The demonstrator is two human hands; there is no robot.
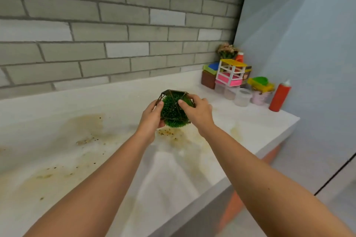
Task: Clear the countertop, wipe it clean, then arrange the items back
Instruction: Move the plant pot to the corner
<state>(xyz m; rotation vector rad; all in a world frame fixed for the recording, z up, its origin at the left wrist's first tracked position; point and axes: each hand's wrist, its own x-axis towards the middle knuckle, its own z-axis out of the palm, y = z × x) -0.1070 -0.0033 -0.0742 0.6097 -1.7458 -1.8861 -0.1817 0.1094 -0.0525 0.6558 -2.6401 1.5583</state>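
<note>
Along the left stretch of the white surface (115, 98), brownish stains (86, 127) and dark specks are spreading from the front edge toward the middle, below the grey brick wall (115, 25).

Near the middle of the surface the person is reaching out with both bare arms. The left hand (152, 119) is cupping the left side of a green spiky ball (173, 113) caged in a dark wire frame, its grip curling round the frame with the thumb pressing on top. The right hand (198, 113) is closing over the ball's right side from above, fingers bending round the wire. So both grips are holding the same ball between them. Whether it is resting on the surface or hanging just above it, I cannot tell. More stains are lying right beneath it.

Further right, a paler yellowish smear (236, 131) is showing near the front edge.

At the far right corner a cluster is standing together: a brown box (208, 80) beside the wall, dried flowers (227, 50) behind, a small white rack (230, 72) with yellow and pink shelves, clear tubs (242, 97) in front of it, and a pink cup (261, 97) carrying yellow and green pieces. A red squeeze bottle (279, 96) is standing upright at the right edge, just beside the cup.
</note>
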